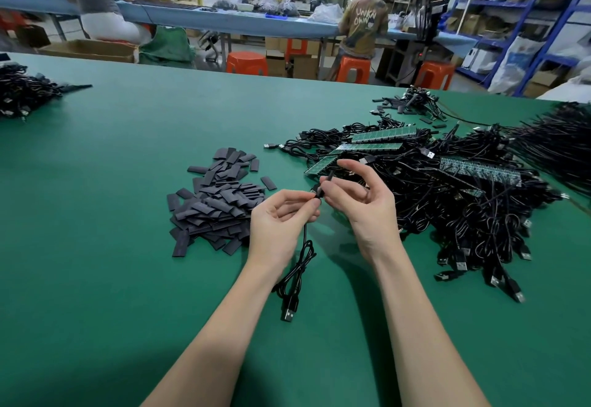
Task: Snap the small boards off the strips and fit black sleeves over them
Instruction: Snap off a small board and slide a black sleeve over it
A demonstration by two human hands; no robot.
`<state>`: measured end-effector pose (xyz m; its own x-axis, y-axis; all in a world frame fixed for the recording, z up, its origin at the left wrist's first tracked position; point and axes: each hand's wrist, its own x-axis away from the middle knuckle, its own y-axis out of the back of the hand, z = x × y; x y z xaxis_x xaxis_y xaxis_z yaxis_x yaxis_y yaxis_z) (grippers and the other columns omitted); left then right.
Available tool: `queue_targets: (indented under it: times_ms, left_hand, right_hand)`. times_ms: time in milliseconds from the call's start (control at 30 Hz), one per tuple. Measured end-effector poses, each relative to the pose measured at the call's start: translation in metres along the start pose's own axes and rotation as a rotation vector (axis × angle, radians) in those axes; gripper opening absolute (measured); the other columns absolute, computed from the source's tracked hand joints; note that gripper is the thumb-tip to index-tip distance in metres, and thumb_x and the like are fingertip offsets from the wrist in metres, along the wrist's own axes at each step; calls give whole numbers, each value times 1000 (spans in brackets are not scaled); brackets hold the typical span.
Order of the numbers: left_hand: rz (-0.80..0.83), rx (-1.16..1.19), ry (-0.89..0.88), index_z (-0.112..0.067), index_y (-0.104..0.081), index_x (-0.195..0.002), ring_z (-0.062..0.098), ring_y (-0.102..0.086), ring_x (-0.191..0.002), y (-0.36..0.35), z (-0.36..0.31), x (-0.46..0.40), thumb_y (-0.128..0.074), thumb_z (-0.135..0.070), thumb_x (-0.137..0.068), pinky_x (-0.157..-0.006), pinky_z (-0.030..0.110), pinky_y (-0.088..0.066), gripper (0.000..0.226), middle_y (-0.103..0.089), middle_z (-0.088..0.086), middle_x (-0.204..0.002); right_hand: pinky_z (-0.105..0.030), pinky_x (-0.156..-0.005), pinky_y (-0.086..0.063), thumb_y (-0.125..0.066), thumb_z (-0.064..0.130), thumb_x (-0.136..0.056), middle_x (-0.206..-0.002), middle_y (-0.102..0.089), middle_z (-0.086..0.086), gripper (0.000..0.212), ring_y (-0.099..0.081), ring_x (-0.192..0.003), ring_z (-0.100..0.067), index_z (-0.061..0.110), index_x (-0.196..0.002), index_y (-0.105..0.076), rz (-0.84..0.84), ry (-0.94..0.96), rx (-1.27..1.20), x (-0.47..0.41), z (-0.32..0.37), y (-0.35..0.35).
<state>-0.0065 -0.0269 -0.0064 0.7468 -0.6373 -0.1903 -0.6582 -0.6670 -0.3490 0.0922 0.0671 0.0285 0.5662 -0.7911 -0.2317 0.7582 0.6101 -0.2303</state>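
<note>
Both hands meet above the green table (112,215). My left hand (281,218) pinches the end of a black USB cable (295,275), whose coil and plug hang down to the table. My right hand (358,195) pinches a black sleeve (322,187) at that same cable end; the small board there is hidden by the sleeve and fingers. A heap of flat black sleeves (217,202) lies left of my hands. Green board strips (380,136) lie on a tangle of black cables (463,202) to the right.
Another cable bundle (22,90) sits at the far left, and loose sleeves with cables (412,103) lie at the back right. Beyond the table edge are orange stools (246,63), a blue bench with seated people, and shelving.
</note>
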Motion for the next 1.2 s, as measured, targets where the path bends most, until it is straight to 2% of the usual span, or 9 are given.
queue_targets:
  times_ms: [167,367,567,667,800,933,1200]
  left_hand:
    - [-15,16,6,-10,-74,-81,16,-72,-71,0,0,0,-75,5,-84,-71,20,-56,16,-77,10,-78]
    - [-26,4,-6,-13,-75,-77,14,-71,-69,1,-2,0,-76,5,-83,-72,20,-56,20,-75,7,-73]
    - [-21,0,0,-5,-74,-83,11,-70,-66,1,-3,0,-76,6,-83,-70,18,-55,11,-75,6,-70]
    - [-12,-2,-3,-7,-75,-81,11,-71,-66,1,-4,0,-77,6,-82,-70,17,-55,13,-75,6,-70]
    - [-11,-5,-12,-12,-78,-81,13,-72,-68,1,-4,1,-79,4,-80,-71,18,-56,15,-76,9,-74]
    - [5,7,-21,-15,-80,-80,15,-73,-71,0,-4,2,-80,2,-80,-72,19,-56,17,-77,10,-78]
    - [32,-46,-43,-16,-80,-83,15,-74,-75,1,-4,4,-78,2,-83,-74,19,-57,18,-78,10,-82]
  right_hand:
    - [-24,-78,-58,-79,-6,-81,-96,-78,-12,40,-76,-90,-21,8,-115,-66,30,68,19,2,0,-4]
    - [-23,-78,-57,-79,-7,-81,-95,-78,-13,39,-75,-91,-21,8,-114,-66,38,88,13,3,0,-5]
    - [-21,-79,-57,-80,-4,-81,-94,-78,-12,38,-76,-91,-19,6,-114,-66,42,67,16,3,-1,-3]
    - [-24,-80,-57,-80,-2,-81,-95,-78,-13,37,-76,-92,-21,6,-114,-66,40,38,4,3,-2,-2]
    - [-34,-87,-60,-79,-2,-82,-99,-77,-17,33,-74,-94,-27,8,-112,-68,46,-38,-50,2,-3,1]
    - [-29,-78,-60,-76,-6,-82,-101,-76,-21,30,-75,-87,-26,5,-109,-68,44,-133,-168,1,1,2]
    - [-28,-76,-60,-76,-1,-84,-93,-77,-18,26,-73,-83,-23,4,-108,-67,23,-265,-232,1,2,2]
